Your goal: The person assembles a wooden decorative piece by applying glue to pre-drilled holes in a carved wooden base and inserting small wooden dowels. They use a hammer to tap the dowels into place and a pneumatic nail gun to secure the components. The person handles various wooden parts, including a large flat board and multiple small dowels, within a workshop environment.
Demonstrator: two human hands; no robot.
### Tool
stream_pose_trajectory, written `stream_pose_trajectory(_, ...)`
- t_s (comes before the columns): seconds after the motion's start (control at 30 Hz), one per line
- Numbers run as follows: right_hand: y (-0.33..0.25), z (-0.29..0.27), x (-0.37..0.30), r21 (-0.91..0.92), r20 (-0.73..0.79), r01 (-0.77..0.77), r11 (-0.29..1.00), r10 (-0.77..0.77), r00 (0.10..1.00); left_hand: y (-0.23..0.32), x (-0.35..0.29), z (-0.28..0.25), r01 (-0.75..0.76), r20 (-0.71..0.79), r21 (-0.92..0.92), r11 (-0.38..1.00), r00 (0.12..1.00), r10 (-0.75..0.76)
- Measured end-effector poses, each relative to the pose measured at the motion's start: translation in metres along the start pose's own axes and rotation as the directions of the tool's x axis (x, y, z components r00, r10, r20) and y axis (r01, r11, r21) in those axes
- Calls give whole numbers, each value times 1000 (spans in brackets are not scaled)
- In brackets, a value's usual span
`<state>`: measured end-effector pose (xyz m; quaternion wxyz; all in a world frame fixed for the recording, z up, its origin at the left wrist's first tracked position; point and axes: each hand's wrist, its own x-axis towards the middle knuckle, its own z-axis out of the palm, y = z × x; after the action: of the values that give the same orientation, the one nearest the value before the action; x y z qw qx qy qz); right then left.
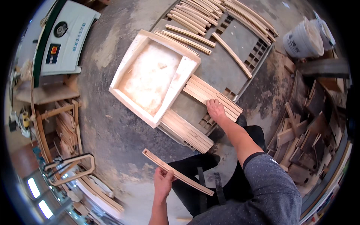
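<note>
My left hand (164,182) grips a long, narrow wooden slat (183,177) near its middle and holds it tilted above my lap. A small hole or notch shows at each end of this slat. My right hand (215,109) is on a row of pale wooden slats (202,89) lying side by side, its fingers bent down and closed on one; the fingertips are partly hidden. Another bundle of slats (183,129) lies to the left of that row, on the same grey platform (221,48).
A shallow white box (119,83) with wood scraps sits on the platform. Beyond lie stacked round-edged strips (191,17) and a loose strip (232,55). White buckets (303,39) and offcuts (296,131) are at right. A white-and-green machine (63,37) and a wooden rack (56,116) stand left.
</note>
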<state>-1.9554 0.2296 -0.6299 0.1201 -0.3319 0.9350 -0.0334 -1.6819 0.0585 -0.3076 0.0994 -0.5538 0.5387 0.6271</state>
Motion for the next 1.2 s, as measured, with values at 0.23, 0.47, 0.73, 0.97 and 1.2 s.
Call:
stream_pose_trajectory(0.23,-4,-8,-15,-20,-54,-80,997,79,995,27,-18,37,129,120,43,991,984,-133)
stream_pose_trajectory(0.47,-7,16,-22,-30,-43,-162,986,161,986,20,-20,35,127,241,57,990,961,-137)
stream_pose_trajectory(0.73,-12,-38,-42,97,207,-253,962,230,951,3,-32,-9,96,244,97,991,963,-117)
stream_pose_trajectory(0.97,-48,-195,-171,551,461,-374,746,102,882,41,-83,-25,-15,303,-167,986,951,66)
stream_pose_trajectory(1.2,-106,-456,-312,993,117,-115,25,-67,991,139,-196,51,-236,468,-254,938,819,332)
